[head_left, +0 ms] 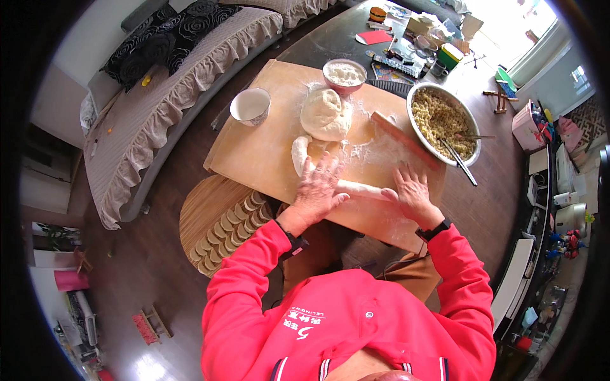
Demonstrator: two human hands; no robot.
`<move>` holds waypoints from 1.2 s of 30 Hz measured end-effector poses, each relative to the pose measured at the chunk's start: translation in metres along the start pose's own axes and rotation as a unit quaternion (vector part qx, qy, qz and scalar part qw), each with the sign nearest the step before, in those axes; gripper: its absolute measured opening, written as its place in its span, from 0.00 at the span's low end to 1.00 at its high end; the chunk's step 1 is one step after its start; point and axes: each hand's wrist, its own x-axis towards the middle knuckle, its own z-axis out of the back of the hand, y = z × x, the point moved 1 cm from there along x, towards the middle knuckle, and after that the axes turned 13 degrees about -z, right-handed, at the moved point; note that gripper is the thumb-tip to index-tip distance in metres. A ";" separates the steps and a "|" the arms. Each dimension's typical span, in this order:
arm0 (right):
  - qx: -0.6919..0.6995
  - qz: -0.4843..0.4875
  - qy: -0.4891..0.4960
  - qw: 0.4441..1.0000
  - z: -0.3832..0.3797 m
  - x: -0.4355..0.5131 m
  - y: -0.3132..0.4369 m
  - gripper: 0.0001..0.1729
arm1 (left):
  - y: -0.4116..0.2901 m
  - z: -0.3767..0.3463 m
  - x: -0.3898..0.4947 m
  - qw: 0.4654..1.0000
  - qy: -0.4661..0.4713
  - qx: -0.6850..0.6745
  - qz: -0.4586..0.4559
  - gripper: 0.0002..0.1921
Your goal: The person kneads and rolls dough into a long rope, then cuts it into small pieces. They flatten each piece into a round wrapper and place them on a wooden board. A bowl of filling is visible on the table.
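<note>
A long rope of dough (360, 189) lies on the floured wooden board (248, 152). Flat across it rests my left hand (318, 188), fingers spread, hiding part of the rope. Beyond that hand the rope curves away to a bent end (299, 151). My right hand (413, 191) is at the opposite end, palm down with fingers apart, its thumb touching the dough. A large lump of dough (326, 116) sits farther back on the board. To the right a wooden rolling pin (405, 140) lies at a slant, below the right-hand bowl's rim in part.
A metal bowl of filling (441, 112) with chopsticks (460, 164) stands at the board's right edge. At the back are a bowl of flour (344, 75) and a white bowl (250, 108). Rows of dumplings (233, 228) lie on a round slatted tray (205, 200) at lower left.
</note>
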 end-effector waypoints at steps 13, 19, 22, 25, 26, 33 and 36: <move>-0.053 0.071 -0.048 0.995 0.054 0.250 0.027 0.14 | 0.114 -0.012 -0.038 0.985 -0.098 0.008 0.138 0.32; -0.124 -0.039 -0.055 0.990 0.060 0.346 0.022 0.16 | 0.109 -0.003 -0.036 0.984 -0.079 -0.010 0.157 0.30; -0.129 -0.061 -0.076 0.987 0.057 0.369 0.018 0.14 | 0.109 0.001 -0.035 0.983 -0.057 -0.028 0.170 0.31; -0.142 -0.062 -0.075 0.985 0.047 0.385 0.010 0.13 | 0.110 0.003 -0.032 0.983 -0.045 -0.045 0.173 0.32; -0.151 -0.077 -0.064 0.983 0.042 0.390 0.008 0.13 | 0.110 0.004 -0.032 0.983 -0.042 -0.050 0.173 0.32; -0.219 -0.112 -0.004 0.969 0.031 0.417 0.004 0.13 | 0.110 0.007 -0.030 0.981 -0.034 -0.064 0.178 0.32; -0.215 -0.144 0.007 0.966 0.032 0.421 0.005 0.16 | 0.111 0.007 -0.029 0.981 -0.031 -0.061 0.180 0.32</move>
